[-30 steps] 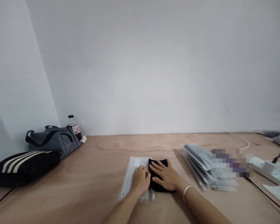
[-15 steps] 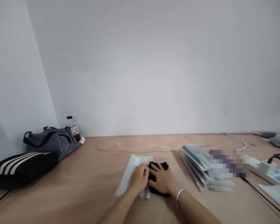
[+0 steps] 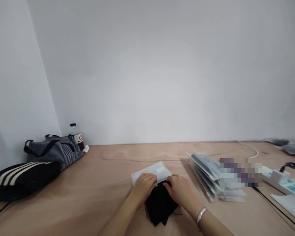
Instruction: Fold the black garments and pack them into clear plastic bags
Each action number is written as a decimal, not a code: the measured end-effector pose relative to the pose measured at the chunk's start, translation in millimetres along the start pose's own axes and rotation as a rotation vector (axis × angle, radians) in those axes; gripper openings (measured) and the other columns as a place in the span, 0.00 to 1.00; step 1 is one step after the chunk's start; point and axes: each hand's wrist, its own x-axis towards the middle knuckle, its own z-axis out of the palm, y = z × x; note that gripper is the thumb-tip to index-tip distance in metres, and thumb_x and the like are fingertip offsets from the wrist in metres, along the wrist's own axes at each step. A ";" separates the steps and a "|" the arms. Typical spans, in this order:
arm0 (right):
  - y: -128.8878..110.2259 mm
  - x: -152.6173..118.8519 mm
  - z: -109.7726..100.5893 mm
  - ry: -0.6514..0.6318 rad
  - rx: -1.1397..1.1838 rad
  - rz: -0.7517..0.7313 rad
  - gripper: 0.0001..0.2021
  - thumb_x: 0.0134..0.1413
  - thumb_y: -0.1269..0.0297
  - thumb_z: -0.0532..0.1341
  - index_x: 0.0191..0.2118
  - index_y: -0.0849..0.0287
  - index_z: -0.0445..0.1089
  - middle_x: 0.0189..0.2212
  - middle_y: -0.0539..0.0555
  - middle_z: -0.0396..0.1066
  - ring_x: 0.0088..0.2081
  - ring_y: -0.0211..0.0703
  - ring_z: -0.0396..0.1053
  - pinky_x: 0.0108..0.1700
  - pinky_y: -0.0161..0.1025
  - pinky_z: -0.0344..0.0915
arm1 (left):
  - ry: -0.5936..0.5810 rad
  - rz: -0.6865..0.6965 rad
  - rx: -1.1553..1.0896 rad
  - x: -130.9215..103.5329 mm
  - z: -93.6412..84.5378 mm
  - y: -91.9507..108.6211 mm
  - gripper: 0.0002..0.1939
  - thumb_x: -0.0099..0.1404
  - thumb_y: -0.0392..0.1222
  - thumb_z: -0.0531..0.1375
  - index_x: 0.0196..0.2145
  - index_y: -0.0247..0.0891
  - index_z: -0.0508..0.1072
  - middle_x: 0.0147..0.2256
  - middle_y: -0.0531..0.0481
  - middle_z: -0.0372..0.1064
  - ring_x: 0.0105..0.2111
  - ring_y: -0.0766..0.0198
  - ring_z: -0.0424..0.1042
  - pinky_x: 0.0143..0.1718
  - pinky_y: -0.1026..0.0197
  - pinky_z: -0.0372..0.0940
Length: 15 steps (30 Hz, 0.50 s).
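Observation:
A folded black cloth (image 3: 160, 205) lies in the middle of the near table, its lower end forked into two points. My left hand (image 3: 144, 186) grips its far left corner with curled fingers. At the far right corner, my right hand (image 3: 180, 190), with a silver bangle on the wrist, pinches the cloth between thumb and fingers. Just beyond lies a translucent plastic bag (image 3: 153, 169), turned slantwise and partly covered by my hands. The cloth's far edge meets the bag's near side; whether it goes inside is hidden.
To the right stands a fanned stack of filled translucent bags (image 3: 206, 168). Farther right are a power strip (image 3: 282, 183) and cables. A striped bag (image 3: 56, 149), a black bag with white stripes (image 3: 27, 178) and a bottle (image 3: 77, 136) sit at left. A wall rises behind.
The bag has turned from lengthwise to slantwise and now lies beyond the cloth. The cloth has come nearer to me. My right hand has gone from lying flat to pinching.

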 end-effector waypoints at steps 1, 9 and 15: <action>6.0 1.7 -3.9 0.024 0.031 -0.086 0.16 0.54 0.55 0.50 0.34 0.56 0.71 0.33 0.58 0.69 0.39 0.49 0.66 0.40 0.43 0.58 | 0.035 0.000 -0.008 -3.2 0.8 1.4 0.08 0.62 0.36 0.51 0.34 0.41 0.69 0.41 0.50 0.69 0.44 0.60 0.65 0.47 0.59 0.55; 47.3 9.4 11.0 -0.216 0.226 -0.561 0.39 0.29 0.39 0.62 0.52 0.45 0.59 0.59 0.55 0.46 0.58 0.56 0.40 0.56 0.52 0.34 | 0.024 -0.043 -0.057 -43.9 17.0 4.5 0.19 0.65 0.49 0.47 0.53 0.47 0.59 0.57 0.51 0.51 0.56 0.56 0.49 0.55 0.49 0.46; 42.9 6.2 19.5 -0.299 0.190 -0.479 0.40 0.34 0.39 0.59 0.57 0.44 0.49 0.60 0.58 0.39 0.59 0.58 0.38 0.54 0.60 0.30 | -0.055 -0.041 -0.135 -40.8 14.3 -0.1 0.20 0.67 0.49 0.43 0.56 0.47 0.53 0.56 0.52 0.52 0.57 0.60 0.48 0.57 0.49 0.41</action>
